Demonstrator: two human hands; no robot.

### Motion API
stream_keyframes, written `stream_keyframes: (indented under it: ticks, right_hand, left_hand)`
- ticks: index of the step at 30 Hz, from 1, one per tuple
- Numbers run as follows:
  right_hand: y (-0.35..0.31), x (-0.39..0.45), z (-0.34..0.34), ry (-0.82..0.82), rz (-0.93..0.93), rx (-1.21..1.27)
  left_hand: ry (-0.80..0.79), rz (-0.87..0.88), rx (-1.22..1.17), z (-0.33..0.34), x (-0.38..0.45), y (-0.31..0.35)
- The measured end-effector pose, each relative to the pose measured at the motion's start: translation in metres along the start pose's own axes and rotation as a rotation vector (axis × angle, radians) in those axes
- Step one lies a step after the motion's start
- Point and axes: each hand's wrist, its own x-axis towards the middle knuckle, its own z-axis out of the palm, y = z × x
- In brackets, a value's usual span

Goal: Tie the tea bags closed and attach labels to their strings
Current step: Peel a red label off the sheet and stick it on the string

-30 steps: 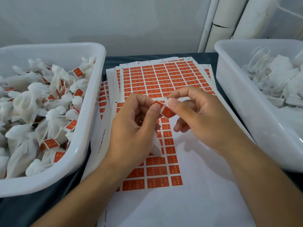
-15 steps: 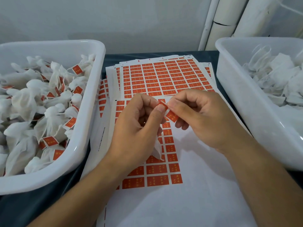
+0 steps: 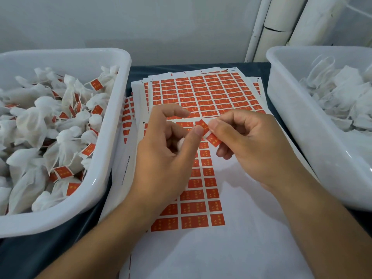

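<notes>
Both hands meet above the label sheet (image 3: 201, 206) in the middle of the dark worktop (image 3: 20, 256). The right hand (image 3: 251, 146) pinches a red label (image 3: 210, 135) between thumb and forefinger, its other fingers curled under. The left hand (image 3: 167, 156) touches the label's near edge with its thumb tip; its forefinger is raised and bent, and a bit of white tea bag (image 3: 180, 142) shows in its palm. The left tub (image 3: 100, 178) holds tied, labelled tea bags. The right tub (image 3: 302, 137) holds plain white bags. More label sheets (image 3: 201, 93) lie stacked farther back.
</notes>
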Motion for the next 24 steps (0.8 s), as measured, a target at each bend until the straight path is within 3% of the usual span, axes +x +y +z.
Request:
stream_keyframes:
  ticks: [6,13,24]
  right_hand:
    - [-0.0006,-0.0010,0.0029,0.036,0.019,0.012]
    - [-0.0045,-0.0017,0.0028,0.040,-0.027,-0.006]
    - [-0.0052,0.0008,-0.0061,-0.066,-0.099,-0.036]
  left_hand:
    - [0.010,0.151,0.149,0.0015,-0.0016,0.0028]
    - [0.033,0.078,0.119,0.0015,-0.0019,0.0024]
    - [-0.030,-0.105,-0.126,0.0024,0.0008,0.0057]
